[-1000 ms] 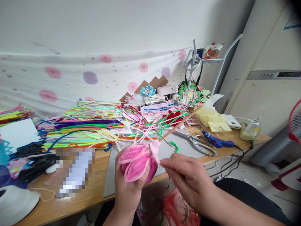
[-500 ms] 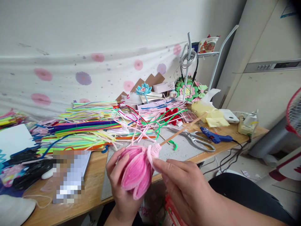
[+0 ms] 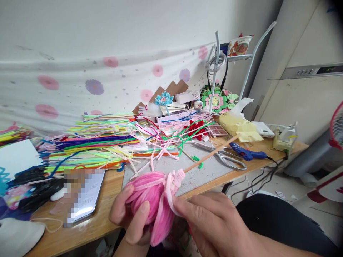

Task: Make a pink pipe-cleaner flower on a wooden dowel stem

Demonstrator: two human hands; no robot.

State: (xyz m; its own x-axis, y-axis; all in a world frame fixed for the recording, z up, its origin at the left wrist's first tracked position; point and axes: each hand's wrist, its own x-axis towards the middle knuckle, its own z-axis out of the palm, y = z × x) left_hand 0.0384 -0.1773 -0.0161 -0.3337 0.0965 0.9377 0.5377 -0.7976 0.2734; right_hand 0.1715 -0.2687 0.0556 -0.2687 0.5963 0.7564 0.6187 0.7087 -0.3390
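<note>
A pink fuzzy flower [image 3: 150, 200] is gripped round its petals by my left hand [image 3: 134, 217], with the thumb across the front. From its base a wooden stick [image 3: 211, 153] points up and to the right. Pale pink pipe cleaner [image 3: 170, 194] is wrapped in coils round the flower's base. My right hand [image 3: 217, 221] pinches the loose part of this pipe cleaner between thumb and index finger, just right of the petals. The tips of the right thumb and some left fingers are hidden.
Bundles of coloured pipe cleaners [image 3: 99, 142] cover the table's left and middle. Large scissors [image 3: 227, 159] and a blue glue gun [image 3: 248, 152] lie to the right on the table [image 3: 107, 214]. A phone [image 3: 91, 196] lies at the left. A metal rack [image 3: 214, 78] stands behind.
The flower has turned and dropped slightly, its petals now pointing more to the left. My left fingers have shifted on the petals. My right hand has moved a little down with the pipe cleaner.
</note>
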